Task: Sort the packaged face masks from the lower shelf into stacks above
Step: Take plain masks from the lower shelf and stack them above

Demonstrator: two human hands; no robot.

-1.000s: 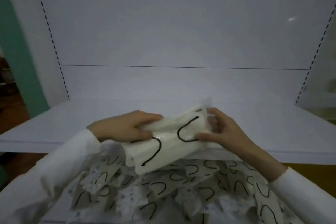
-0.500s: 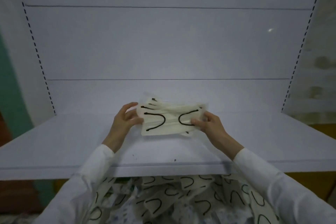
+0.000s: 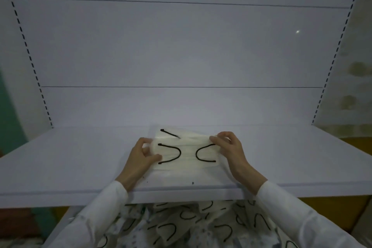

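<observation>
A small stack of packaged white face masks (image 3: 188, 152) with black ear loops lies on the upper white shelf (image 3: 70, 159), near its front middle. My left hand (image 3: 141, 157) pinches the stack's left end, thumb on top. My right hand (image 3: 228, 149) holds the right end with curled fingers. A second pack peeks out behind the top one, slightly askew. Below the shelf edge, a loose pile of more packaged masks (image 3: 191, 225) fills the lower shelf.
The upper shelf is bare white surface to the left and right of the stack. A white back panel (image 3: 181, 56) with perforated uprights closes the rear. A green wall strip (image 3: 10, 117) shows at far left.
Both hands carried the mask stack up from over the lower pile onto the upper shelf, and it now lies flat there. The view has tilted upward and closer.
</observation>
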